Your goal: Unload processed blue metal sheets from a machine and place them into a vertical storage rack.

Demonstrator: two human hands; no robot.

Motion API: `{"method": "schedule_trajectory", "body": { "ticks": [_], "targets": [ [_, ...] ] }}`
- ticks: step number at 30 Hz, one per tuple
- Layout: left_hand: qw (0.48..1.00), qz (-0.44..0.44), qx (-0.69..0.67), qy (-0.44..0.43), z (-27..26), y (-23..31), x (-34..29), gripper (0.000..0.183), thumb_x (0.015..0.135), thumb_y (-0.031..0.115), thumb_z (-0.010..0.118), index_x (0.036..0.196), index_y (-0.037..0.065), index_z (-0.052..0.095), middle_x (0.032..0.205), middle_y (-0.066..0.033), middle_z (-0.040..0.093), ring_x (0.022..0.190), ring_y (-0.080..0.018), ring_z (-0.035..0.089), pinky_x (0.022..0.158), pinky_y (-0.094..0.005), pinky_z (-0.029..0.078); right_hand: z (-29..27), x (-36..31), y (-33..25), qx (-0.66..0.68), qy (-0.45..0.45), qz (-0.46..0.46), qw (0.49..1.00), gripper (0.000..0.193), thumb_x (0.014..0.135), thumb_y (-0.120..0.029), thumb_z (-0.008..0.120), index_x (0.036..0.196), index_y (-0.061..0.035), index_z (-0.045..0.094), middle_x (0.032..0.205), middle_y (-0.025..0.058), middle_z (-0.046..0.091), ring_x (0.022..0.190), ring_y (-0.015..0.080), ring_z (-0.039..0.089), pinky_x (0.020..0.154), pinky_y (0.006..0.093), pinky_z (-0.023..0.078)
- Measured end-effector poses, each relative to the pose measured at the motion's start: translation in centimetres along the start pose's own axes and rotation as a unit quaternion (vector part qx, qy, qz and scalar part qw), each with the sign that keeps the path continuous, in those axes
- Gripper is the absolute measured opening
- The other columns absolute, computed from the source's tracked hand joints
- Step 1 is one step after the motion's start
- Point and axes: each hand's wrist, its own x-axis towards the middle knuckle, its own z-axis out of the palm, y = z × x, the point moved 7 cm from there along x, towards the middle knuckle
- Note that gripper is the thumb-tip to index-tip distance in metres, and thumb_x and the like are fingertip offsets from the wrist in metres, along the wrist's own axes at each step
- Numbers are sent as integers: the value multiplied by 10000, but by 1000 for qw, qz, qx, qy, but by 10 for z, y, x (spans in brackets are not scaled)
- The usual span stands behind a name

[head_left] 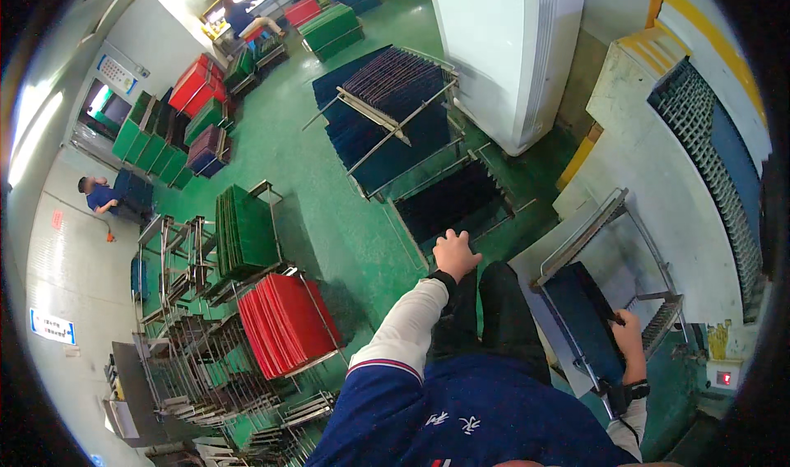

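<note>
My left hand [455, 255] reaches out in front of my legs with its fingers apart and nothing in them. Just beyond it stands a low metal rack [461, 208] with dark boards in it. At my right side, my right hand [628, 334] is closed at the edge of a dark blue board [583, 319], its fingertips partly hidden. That board sits upright with others in a slotted metal rack [550, 271], leaning by the pale machine. On the machine, a toothed conveyor [699, 130] carries a flat blue panel [735, 167].
Ahead is a larger rack of dark blue boards [387, 113], next to a tall white cabinet [502, 55]. To the left stand red boards [288, 323], green boards [245, 232] and several metal racks [197, 352]. One person [103, 197] works at far left, another [240, 18] at the back.
</note>
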Motion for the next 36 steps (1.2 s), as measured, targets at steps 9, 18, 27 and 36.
{"method": "schedule_trajectory", "body": {
  "ticks": [9, 18, 27, 36],
  "targets": [
    [1000, 0, -15, 8, 0, -2, 1, 608, 701, 487, 791, 1146, 97, 652, 1157, -186, 578, 1066, -435, 595, 845, -528, 546, 0, -7, -16, -82, 11, 19, 996, 248, 763, -184, 732, 908, 15, 702, 830, 243, 660, 779, 409, 653, 693, 450, 496],
    [1000, 18, -6, 23, 3, -4, 4, 645, 706, 466, 755, 1223, 98, 638, 1213, -211, 570, 1088, -449, 597, 874, -543, 536, -55, -13, -100, -166, 5, 3, 986, 327, 804, -332, 743, 877, -17, 693, 837, 254, 641, 814, 448, 632, 704, 506, 491],
    [999, 31, 24, 19, 8, -1, 4, 691, 707, 553, 757, 1217, 102, 642, 1196, -221, 576, 1064, -456, 608, 858, -539, 540, -216, -69, -148, -166, 181, -35, 969, 316, 791, -248, 779, 797, 22, 615, 710, 236, 551, 683, 357, 618, 621, 466, 449],
    [999, 30, 25, 28, 10, -8, 6, 721, 700, 584, 758, 1220, 98, 642, 1186, -220, 582, 1036, -457, 621, 837, -537, 543, -271, -39, -12, 612, 421, 28, 669, 298, 928, -185, 698, 1173, -22, 655, 1049, 98, 715, 937, 247, 682, 854, 398, 542]
  ]
}}
